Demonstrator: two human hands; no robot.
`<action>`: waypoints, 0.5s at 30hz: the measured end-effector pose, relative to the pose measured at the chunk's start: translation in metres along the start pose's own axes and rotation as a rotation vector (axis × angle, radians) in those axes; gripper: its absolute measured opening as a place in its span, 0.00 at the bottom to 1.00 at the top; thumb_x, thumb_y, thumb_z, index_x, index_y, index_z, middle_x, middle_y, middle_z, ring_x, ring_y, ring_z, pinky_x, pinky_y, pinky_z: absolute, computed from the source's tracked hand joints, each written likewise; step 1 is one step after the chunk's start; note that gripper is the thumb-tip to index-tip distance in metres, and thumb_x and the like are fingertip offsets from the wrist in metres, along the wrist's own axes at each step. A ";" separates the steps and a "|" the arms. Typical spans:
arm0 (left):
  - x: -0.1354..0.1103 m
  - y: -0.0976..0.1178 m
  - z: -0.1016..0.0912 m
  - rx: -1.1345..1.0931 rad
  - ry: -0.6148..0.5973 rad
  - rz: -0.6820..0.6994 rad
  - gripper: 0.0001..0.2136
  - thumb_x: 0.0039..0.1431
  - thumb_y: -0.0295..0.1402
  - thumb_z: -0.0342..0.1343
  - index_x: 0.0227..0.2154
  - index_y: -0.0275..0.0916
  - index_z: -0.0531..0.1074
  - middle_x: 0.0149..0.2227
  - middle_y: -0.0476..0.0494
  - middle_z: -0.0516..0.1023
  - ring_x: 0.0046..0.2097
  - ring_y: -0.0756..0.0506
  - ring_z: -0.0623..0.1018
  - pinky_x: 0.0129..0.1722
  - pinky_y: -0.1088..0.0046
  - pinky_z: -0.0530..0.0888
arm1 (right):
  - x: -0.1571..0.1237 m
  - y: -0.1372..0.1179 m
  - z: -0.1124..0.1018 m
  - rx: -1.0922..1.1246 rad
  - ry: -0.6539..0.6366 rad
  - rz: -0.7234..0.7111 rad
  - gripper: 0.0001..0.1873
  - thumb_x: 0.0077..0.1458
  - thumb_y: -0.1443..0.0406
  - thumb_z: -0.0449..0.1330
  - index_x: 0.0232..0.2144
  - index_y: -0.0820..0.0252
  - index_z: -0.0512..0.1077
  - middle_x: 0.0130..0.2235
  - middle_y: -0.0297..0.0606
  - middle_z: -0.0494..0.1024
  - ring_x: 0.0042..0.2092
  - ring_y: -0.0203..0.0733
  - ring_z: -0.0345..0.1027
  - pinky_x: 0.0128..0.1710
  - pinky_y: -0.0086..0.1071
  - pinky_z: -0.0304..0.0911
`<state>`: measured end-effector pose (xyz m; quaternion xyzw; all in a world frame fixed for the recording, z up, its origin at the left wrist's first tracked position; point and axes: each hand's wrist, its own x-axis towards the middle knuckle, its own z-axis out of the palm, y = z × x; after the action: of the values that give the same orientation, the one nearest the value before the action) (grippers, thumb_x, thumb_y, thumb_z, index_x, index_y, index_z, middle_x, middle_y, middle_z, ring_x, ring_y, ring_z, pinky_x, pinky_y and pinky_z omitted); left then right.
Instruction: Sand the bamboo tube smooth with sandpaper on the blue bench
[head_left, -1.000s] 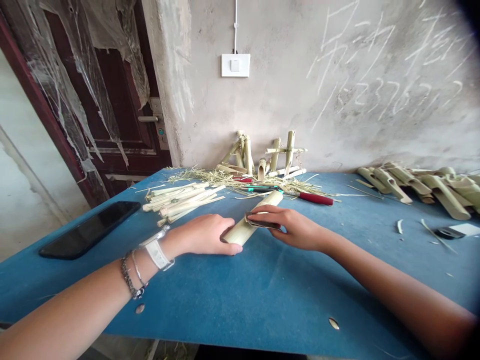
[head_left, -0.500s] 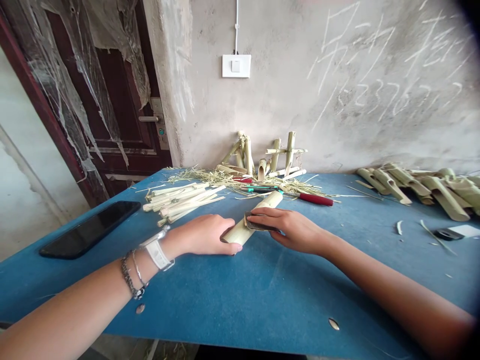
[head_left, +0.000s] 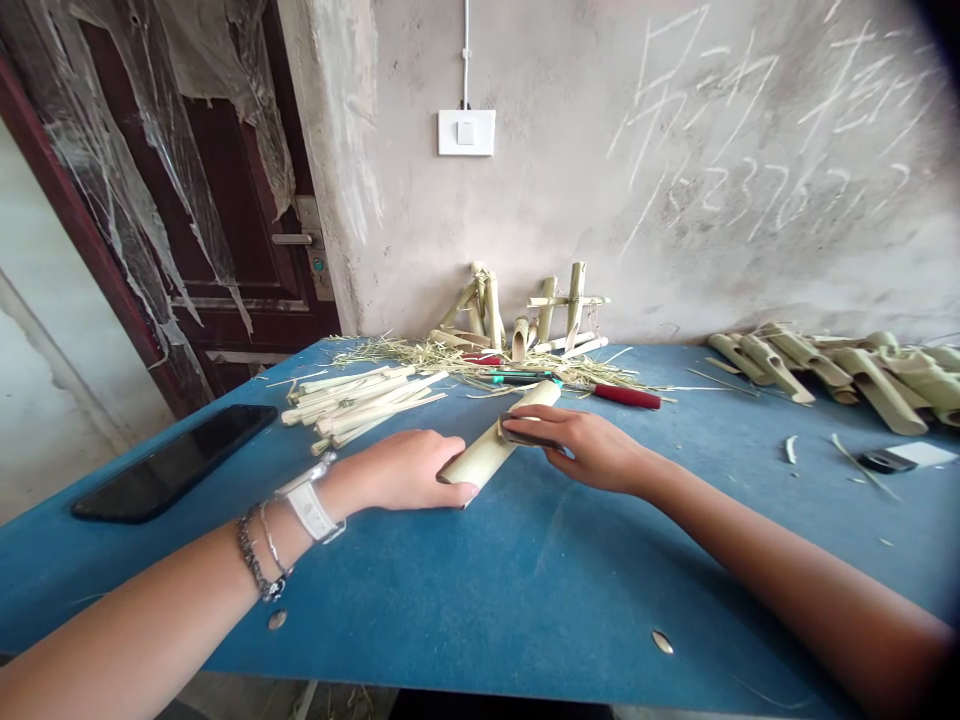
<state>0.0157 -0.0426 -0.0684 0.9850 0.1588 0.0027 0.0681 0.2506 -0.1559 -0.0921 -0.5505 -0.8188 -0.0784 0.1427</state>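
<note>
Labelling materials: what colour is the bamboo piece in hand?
Bamboo piece: pale yellow-green, best seen in the head view.

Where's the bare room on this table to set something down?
The broadest patch lies between the left hand, right hand and near edge of the table. A smaller one lies between the right hand, red handle and curled scrap. The back is crowded with shavings, the back right with bamboo pieces.

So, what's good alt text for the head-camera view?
A person's left hand grips a pale tube on a blue table while the right hand holds a dark, flat piece against it. Beyond lie pale strips and a red handle.
</note>
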 end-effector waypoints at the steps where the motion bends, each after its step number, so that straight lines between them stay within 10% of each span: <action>1: 0.000 0.000 0.000 0.000 -0.002 -0.001 0.16 0.55 0.49 0.46 0.25 0.40 0.58 0.24 0.51 0.66 0.24 0.51 0.64 0.21 0.73 0.54 | 0.001 -0.003 -0.001 0.020 -0.011 -0.033 0.33 0.50 0.77 0.47 0.58 0.51 0.59 0.60 0.35 0.60 0.56 0.42 0.60 0.52 0.38 0.61; 9: 0.000 -0.002 0.001 -0.016 -0.018 -0.004 0.17 0.55 0.50 0.45 0.25 0.40 0.57 0.24 0.51 0.66 0.23 0.51 0.64 0.21 0.72 0.54 | -0.004 0.013 -0.001 -0.161 0.006 0.265 0.32 0.52 0.76 0.46 0.58 0.51 0.60 0.58 0.39 0.63 0.46 0.46 0.70 0.41 0.39 0.67; 15: 0.000 -0.001 0.001 -0.011 -0.008 -0.003 0.16 0.55 0.49 0.46 0.25 0.40 0.59 0.25 0.50 0.67 0.24 0.50 0.65 0.22 0.72 0.54 | 0.000 -0.007 -0.004 -0.017 -0.021 0.016 0.33 0.51 0.76 0.47 0.58 0.50 0.58 0.59 0.36 0.61 0.51 0.43 0.65 0.48 0.37 0.64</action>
<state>0.0157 -0.0420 -0.0697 0.9843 0.1599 -0.0006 0.0743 0.2445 -0.1592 -0.0882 -0.5592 -0.8150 -0.0786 0.1298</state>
